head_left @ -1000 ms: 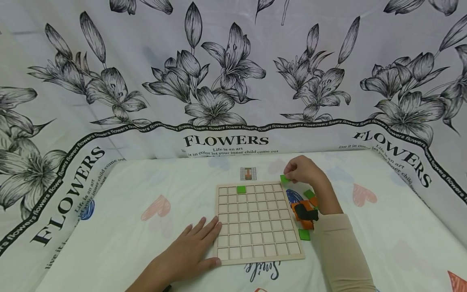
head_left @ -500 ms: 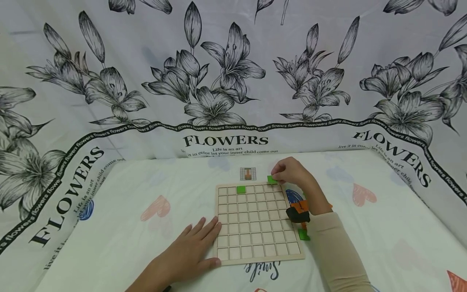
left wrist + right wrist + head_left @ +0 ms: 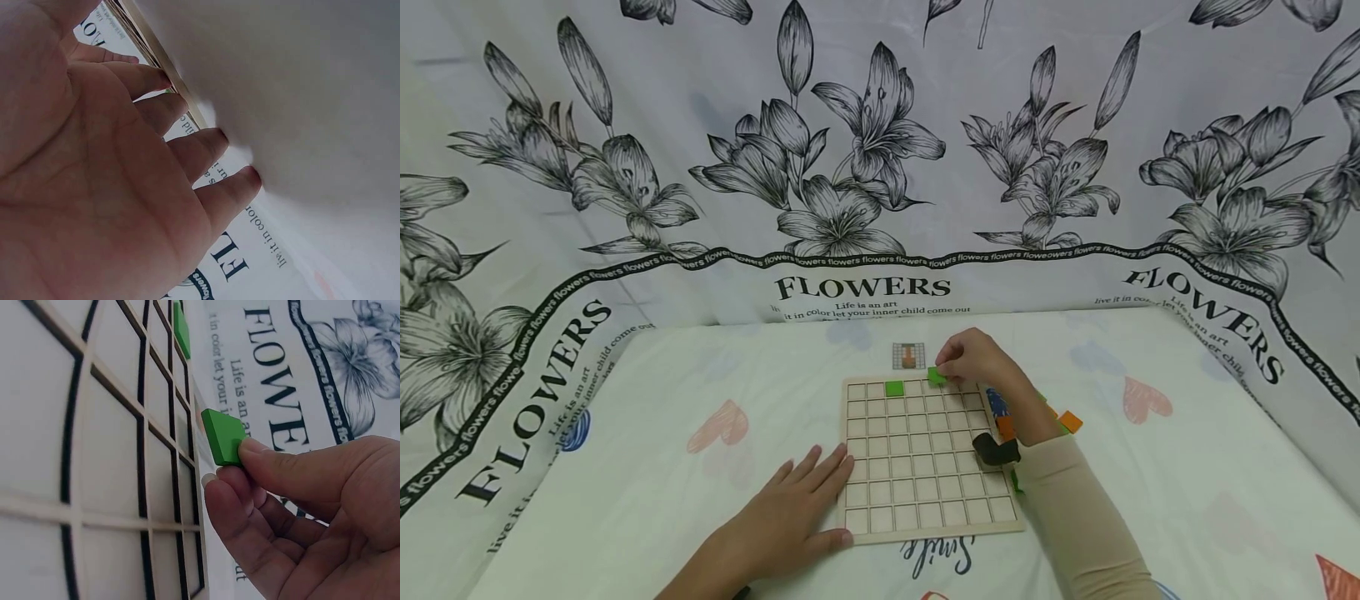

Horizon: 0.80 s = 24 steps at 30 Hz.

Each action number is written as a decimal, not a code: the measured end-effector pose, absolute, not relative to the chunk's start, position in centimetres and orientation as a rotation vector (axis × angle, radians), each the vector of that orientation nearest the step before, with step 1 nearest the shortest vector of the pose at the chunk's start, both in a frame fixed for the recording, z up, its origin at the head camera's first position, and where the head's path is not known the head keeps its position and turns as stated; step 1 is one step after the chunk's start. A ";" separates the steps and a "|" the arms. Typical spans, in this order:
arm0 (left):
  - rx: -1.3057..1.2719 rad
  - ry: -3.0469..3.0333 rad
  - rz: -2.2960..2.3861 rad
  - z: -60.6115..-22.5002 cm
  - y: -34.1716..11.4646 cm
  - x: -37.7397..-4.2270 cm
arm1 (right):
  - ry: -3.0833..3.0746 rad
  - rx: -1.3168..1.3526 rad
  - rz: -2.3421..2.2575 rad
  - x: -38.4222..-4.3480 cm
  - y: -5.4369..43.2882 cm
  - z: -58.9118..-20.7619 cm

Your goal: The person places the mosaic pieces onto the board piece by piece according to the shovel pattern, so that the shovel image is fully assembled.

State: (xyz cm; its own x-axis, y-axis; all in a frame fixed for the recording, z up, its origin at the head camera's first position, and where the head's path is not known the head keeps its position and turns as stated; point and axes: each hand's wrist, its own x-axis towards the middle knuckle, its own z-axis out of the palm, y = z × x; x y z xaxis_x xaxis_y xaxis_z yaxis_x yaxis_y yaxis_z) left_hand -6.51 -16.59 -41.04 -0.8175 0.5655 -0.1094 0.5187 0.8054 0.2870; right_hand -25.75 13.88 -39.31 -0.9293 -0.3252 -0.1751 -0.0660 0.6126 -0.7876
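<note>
My right hand (image 3: 977, 360) pinches a square green tile (image 3: 223, 437) between thumb and fingers. In the head view it holds that tile over the far edge of a wooden grid board (image 3: 928, 533). A second green tile (image 3: 894, 388) lies in the far row, third cell from the left. My left hand (image 3: 790, 521) lies flat with fingers straight, its fingertips and thumb touching the board's left edge. The left wrist view shows its palm (image 3: 94, 187) and the board's edge (image 3: 172, 72) at the fingertips.
A small card (image 3: 908, 356) with a printed grid and orange figure lies beyond the board. Right of the board, partly behind the right arm, are orange tiles (image 3: 1071, 422) and a green tile (image 3: 1017, 481). A black object (image 3: 996, 449) hangs at the right wrist.
My right hand has moved left along the board's far edge with the green tile, from the far right corner towards the middle. The left hand and board have stayed put.
</note>
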 end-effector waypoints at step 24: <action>0.835 2.788 0.382 -40.9 -16.5 -6.5 | 2.578 -0.348 -1.209 -24.9 10.3 -40.3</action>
